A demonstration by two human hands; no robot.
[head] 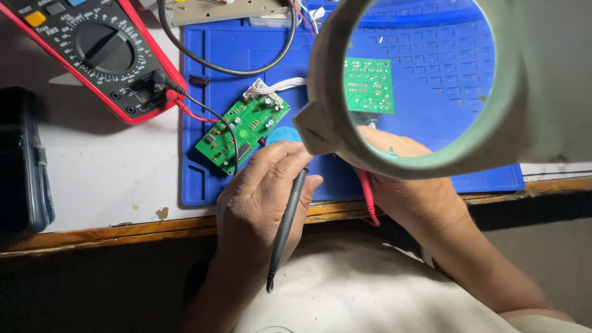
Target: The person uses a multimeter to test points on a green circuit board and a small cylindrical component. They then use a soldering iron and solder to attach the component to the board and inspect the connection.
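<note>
The left hand (262, 191) is gripping a black test probe (285, 228) like a pen, fingers wrapped narrowly round its shaft, with the tip end running up under the fingers and out of sight and the cable end trailing back toward the body. The right hand (410, 185) is closing on a red test probe (367, 196), whose shaft is showing just below the magnifier lens (419, 80); its fingertips are hidden behind the pale green rim, so exactly how they are pinching cannot be told. Both probes are pointing up toward a small green circuit board (369, 84), which is appearing enlarged through the lens, solder side up, lying on the blue work mat (228, 55). To probe well here, the heels of both hands should be resting on the mat edge so the tips are staying steady, each tip should be touching a single solder pad without bridging its neighbour, and the eyes should be working through the lens rather than around it. Just left of the hands, a second green board (243, 132) with components and a ribbon cable is lying tilted on the mat, a black lead crossing it. Further left, a red-cased multimeter (98, 52) is sitting on the white bench, its leads running toward the hands.
</note>
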